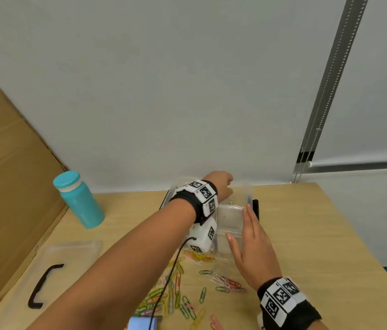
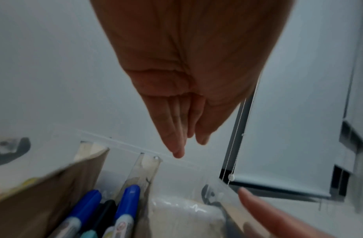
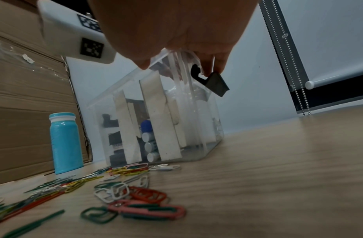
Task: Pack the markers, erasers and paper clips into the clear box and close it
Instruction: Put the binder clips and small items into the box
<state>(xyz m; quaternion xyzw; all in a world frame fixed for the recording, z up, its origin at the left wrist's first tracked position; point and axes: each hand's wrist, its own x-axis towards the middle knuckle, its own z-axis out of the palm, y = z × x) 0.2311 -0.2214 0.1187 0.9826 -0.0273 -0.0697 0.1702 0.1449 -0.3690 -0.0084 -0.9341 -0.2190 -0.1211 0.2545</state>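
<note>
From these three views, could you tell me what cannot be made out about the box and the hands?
- Head view: the clear box interior is mostly hidden by the left hand and wrist camera.
- Left wrist view: the markers are cut off by the bottom edge.
- Right wrist view: the right hand fills the top; its fingertips at the box rim are blurred.
- Erasers: not identifiable in any view.

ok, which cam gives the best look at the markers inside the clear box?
Left wrist: it looks down into the clear box and shows the markers close up, blue and black caps between dividers. Right wrist shows only their ends through the wall. In the head view the left hand and its wrist gear hide them.
</note>
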